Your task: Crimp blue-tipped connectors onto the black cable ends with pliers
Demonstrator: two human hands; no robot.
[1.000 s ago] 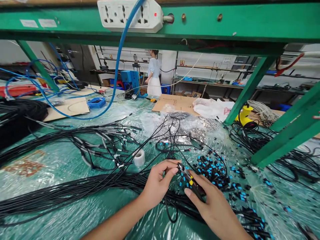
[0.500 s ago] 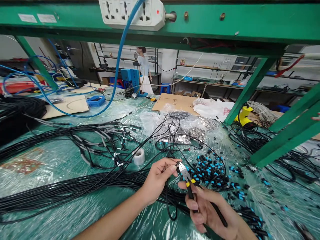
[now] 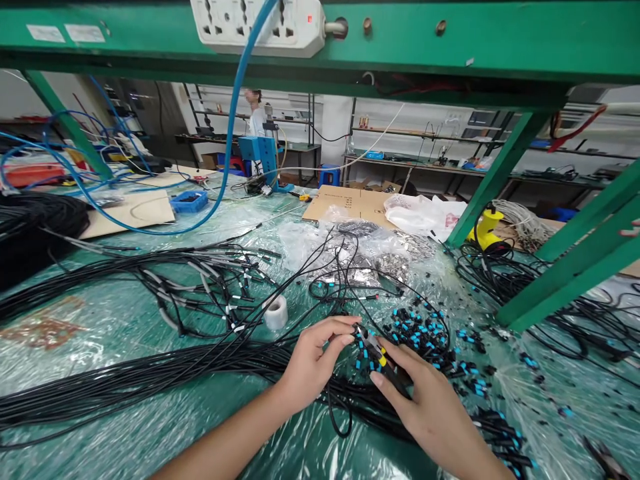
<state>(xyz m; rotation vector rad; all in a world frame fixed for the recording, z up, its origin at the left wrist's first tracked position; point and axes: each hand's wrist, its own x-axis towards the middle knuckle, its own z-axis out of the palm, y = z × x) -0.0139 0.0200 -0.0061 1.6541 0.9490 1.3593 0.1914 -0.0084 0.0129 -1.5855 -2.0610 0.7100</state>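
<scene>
Black-handled, yellow-banded pliers (image 3: 383, 360) sit in the half-curled grip of the right hand (image 3: 427, 397), their tips at a small dark piece (image 3: 357, 329) that the left hand (image 3: 314, 360) pinches over the cable bundle (image 3: 165, 373): best keep that pinch firm, fingertips clear.

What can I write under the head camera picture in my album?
Left hand pinches a small dark part, right hand grips pliers, beside scattered blue-and-black pieces on a green table.

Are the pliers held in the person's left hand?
No, the right hand grips the pliers, while the left hand is close to their tip.
</scene>
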